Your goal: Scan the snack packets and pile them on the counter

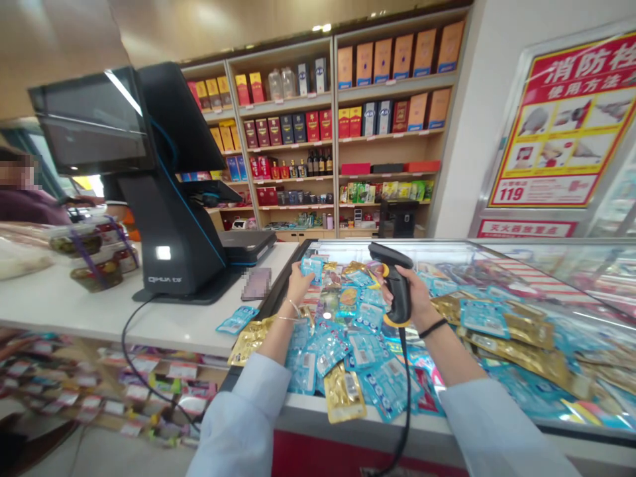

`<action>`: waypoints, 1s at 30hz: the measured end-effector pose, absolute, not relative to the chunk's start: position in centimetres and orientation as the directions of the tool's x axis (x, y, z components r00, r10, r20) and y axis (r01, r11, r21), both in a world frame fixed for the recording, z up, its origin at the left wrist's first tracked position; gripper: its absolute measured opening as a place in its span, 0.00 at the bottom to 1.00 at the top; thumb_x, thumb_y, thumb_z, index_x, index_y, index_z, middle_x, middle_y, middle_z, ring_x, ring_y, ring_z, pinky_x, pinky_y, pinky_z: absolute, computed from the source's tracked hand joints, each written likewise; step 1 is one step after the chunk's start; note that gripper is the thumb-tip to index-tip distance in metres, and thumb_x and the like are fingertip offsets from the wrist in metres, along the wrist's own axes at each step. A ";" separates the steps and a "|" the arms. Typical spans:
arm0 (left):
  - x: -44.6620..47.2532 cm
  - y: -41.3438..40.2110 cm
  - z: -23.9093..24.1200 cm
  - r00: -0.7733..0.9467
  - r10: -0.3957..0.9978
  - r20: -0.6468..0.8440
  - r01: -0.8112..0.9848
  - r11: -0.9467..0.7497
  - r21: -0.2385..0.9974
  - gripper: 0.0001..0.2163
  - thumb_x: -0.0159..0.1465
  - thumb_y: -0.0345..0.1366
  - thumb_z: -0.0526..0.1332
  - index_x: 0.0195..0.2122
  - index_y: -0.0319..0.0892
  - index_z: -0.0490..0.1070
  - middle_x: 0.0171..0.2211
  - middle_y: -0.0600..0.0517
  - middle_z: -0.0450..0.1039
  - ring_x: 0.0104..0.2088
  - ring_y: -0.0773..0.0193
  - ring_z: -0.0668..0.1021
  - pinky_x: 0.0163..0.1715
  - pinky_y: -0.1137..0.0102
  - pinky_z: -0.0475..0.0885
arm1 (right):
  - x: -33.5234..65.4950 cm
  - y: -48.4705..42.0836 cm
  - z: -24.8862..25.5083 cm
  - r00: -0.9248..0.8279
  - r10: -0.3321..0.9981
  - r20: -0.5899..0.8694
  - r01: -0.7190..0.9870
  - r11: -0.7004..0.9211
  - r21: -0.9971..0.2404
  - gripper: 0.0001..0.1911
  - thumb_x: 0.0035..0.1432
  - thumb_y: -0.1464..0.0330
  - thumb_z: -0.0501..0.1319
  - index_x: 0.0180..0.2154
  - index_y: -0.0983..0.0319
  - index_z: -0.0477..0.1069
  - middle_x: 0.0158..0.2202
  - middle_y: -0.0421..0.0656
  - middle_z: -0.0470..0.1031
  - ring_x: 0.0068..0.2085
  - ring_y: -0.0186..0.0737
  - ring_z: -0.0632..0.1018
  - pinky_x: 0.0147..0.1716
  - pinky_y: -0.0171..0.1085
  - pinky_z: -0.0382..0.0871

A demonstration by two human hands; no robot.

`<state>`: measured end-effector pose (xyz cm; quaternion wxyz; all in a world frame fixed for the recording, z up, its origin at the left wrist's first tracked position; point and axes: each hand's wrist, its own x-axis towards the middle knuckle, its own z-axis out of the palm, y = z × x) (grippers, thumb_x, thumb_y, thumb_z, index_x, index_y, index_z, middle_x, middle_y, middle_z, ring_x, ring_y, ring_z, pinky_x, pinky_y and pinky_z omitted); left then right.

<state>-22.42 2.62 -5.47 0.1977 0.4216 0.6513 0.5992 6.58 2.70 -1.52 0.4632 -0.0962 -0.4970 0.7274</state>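
Observation:
My right hand (415,291) is wrapped around a black barcode scanner (399,291) with orange trim, its cord hanging down over the counter's front edge. Over the left part of the glass counter, my left hand (299,283) grips a small blue packet (313,268). Below and between both hands lie many loose blue packets (332,348) and some gold packets (344,394), spread over the glass. A further pile of gold packets (521,351) mixed with blue ones sits to the right of my right forearm.
A black point-of-sale terminal (173,232) stands on the white counter (183,331) at left, beside stacked jars (94,262) tied with purple ribbon. Shelves of boxed goods (298,126) line the back wall. Another person (30,192) is at the far left.

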 end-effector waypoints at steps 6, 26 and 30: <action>-20.8 0.7 -1.9 -0.512 0.836 0.198 0.242 -0.081 0.967 0.28 0.55 0.26 0.63 0.57 0.38 0.56 0.48 0.41 0.73 0.31 0.63 0.80 0.26 0.68 0.79 | 10.3 1.8 -1.4 -0.441 0.868 0.227 -0.571 -0.076 -0.818 0.13 0.50 0.59 0.64 0.32 0.62 0.73 0.21 0.39 0.72 0.16 0.32 0.67 0.14 0.32 0.64; 8.8 2.0 -0.1 0.064 0.913 0.403 0.473 -0.384 0.793 0.36 0.53 0.25 0.63 0.64 0.40 0.58 0.50 0.43 0.76 0.41 0.57 0.81 0.45 0.62 0.77 | 37.5 -1.4 -6.1 0.314 0.934 0.172 -0.688 0.349 -0.637 0.15 0.46 0.59 0.64 0.34 0.61 0.70 0.24 0.37 0.70 0.18 0.31 0.69 0.15 0.31 0.65; 11.3 3.9 -2.5 0.027 0.884 0.467 0.469 -0.424 0.775 0.34 0.53 0.27 0.64 0.63 0.39 0.61 0.59 0.41 0.70 0.58 0.51 0.73 0.59 0.58 0.67 | 39.6 -2.1 -8.4 0.379 0.919 0.113 -0.691 0.362 -0.626 0.15 0.45 0.58 0.64 0.32 0.60 0.69 0.24 0.38 0.70 0.18 0.31 0.68 0.14 0.31 0.65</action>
